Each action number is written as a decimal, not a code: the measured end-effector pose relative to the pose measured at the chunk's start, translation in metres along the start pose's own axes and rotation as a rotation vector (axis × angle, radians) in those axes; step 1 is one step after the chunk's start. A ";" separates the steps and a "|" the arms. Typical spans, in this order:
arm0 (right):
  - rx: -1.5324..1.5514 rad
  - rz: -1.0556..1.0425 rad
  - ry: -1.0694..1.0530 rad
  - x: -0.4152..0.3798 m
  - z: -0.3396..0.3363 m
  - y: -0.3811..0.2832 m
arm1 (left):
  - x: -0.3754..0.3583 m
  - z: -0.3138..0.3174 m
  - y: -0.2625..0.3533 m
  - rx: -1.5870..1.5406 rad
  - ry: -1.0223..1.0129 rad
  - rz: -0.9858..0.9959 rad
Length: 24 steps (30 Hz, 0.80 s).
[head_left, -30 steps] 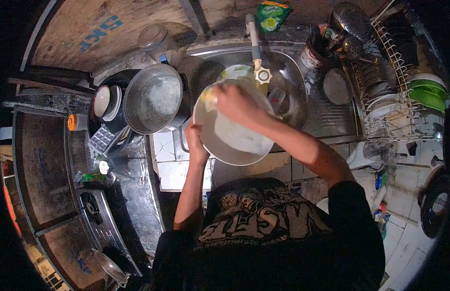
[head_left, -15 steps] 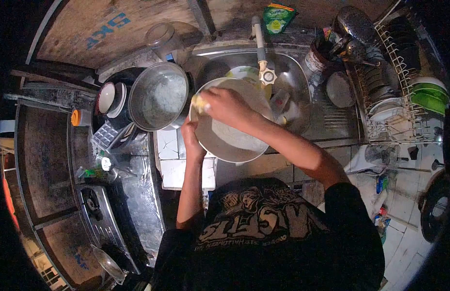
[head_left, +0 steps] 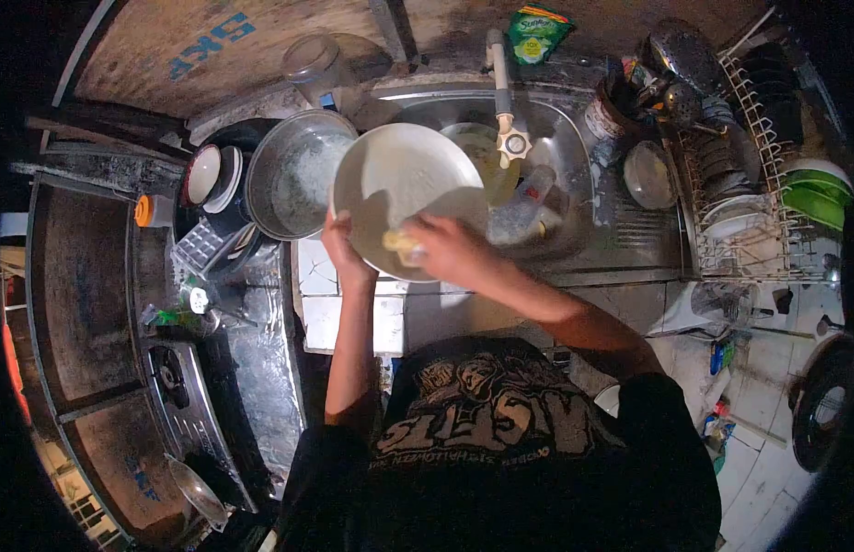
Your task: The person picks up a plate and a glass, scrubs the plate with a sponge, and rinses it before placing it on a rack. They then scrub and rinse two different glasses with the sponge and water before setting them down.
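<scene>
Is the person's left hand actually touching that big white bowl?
Touching: the head view shows the left hand at the white bowl's left side, thumb over the rim.

Glossy metal sink (head_left: 581,184), rough wood (head_left: 151,55)

The large grey metal pot (head_left: 298,175) blocks the way left of the round white basin (head_left: 408,184) — their rims meet or nearly so. Above the sink's ribbed steel drainboard (head_left: 643,244) a hand could pass, between the cream star-handled tap (head_left: 512,143) and the white wire dish rack (head_left: 739,207).
</scene>
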State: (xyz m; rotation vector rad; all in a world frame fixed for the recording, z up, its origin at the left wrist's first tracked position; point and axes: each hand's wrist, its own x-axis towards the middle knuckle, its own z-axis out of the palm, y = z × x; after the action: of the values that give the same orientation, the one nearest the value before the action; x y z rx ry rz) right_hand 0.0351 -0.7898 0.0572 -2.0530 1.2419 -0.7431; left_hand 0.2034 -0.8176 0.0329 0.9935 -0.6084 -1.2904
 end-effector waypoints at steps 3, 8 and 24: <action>-0.016 0.018 0.181 0.032 -0.009 -0.021 | -0.004 0.010 -0.005 0.234 -0.193 0.070; -0.002 0.005 0.344 0.053 -0.018 -0.008 | -0.014 0.019 0.000 0.207 -0.210 0.096; -0.418 -0.138 0.376 0.012 -0.087 0.051 | -0.029 0.023 0.019 0.075 0.018 -0.011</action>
State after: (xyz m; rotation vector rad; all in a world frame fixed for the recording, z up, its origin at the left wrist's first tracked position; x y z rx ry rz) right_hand -0.0517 -0.8378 0.0776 -2.4301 1.5814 -1.0414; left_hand 0.1875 -0.7963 0.0644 1.0705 -0.6423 -1.2750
